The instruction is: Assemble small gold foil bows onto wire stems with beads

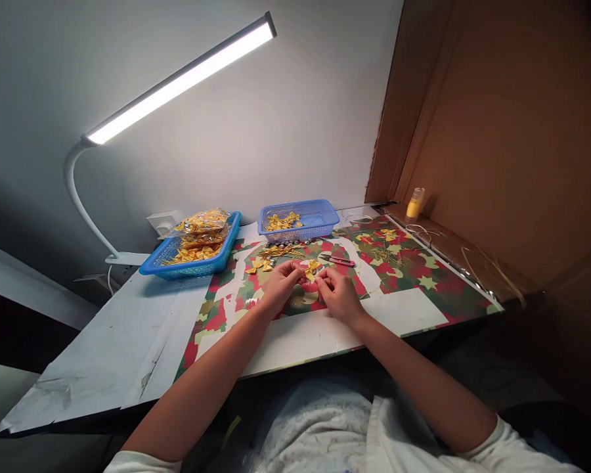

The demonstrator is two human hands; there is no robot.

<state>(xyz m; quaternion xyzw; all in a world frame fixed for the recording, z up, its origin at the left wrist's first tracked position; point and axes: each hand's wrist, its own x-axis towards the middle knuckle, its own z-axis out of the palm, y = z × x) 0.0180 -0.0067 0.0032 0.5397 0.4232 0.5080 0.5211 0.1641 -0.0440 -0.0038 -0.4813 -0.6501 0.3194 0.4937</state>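
Patterned sheeting (453, 302) covers the table (113, 341) before me, and over it my left hand (282, 286) and right hand (341, 297) have their fingertips pinched together on a small yellow bow (311, 268) between them. It should be light, soft and easily crushed, perhaps slick like ribbon, so I'd best take it gently by its outer edges; just beyond lie the snips (342, 261), and farther back more bows (282, 222) sit in a blue basket (320, 231)

The bow (312, 268) is yellow; the mat (456, 299), red-and-green camouflage.
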